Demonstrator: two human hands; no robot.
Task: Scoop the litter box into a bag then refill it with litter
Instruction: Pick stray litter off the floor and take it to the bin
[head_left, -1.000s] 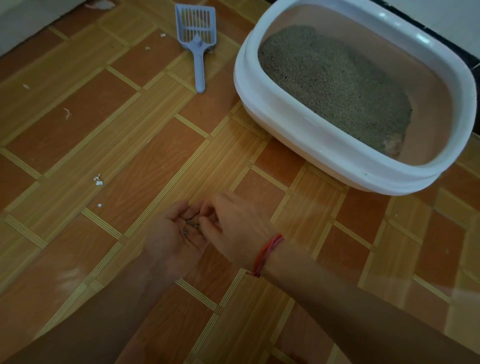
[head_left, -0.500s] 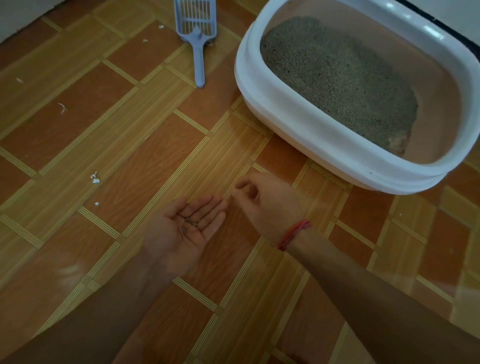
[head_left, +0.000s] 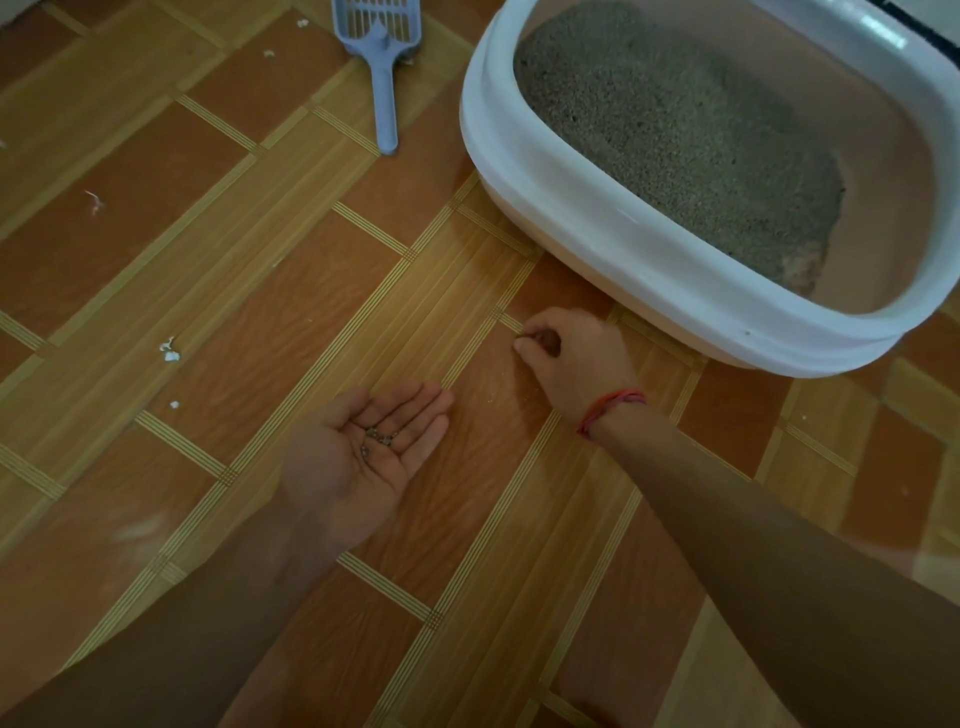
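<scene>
The white litter box (head_left: 566, 213) stands on the floor at the upper right, with grey litter (head_left: 675, 130) heaped toward its far left. A blue slotted scoop (head_left: 384, 78) lies on the floor left of the box. My left hand (head_left: 358, 462) is held palm up above the floor with its fingers straight, and a few dark litter granules (head_left: 379, 439) lie on the palm. My right hand (head_left: 576, 358), with a red thread on its wrist, is down at the floor just in front of the box. Its fingers are curled, thumb and forefinger pinching a speck of litter on the tile.
The floor is orange and tan tile (head_left: 260, 312). White scraps (head_left: 169, 351) lie to the left, and small pale crumbs (head_left: 491, 400) lie between my two hands. A bare patch of the tray bottom (head_left: 883, 234) shows at the right end of the box.
My right hand left my left palm and moved right and forward to the floor in front of the box. My left hand opened flat and stayed in place with the granules.
</scene>
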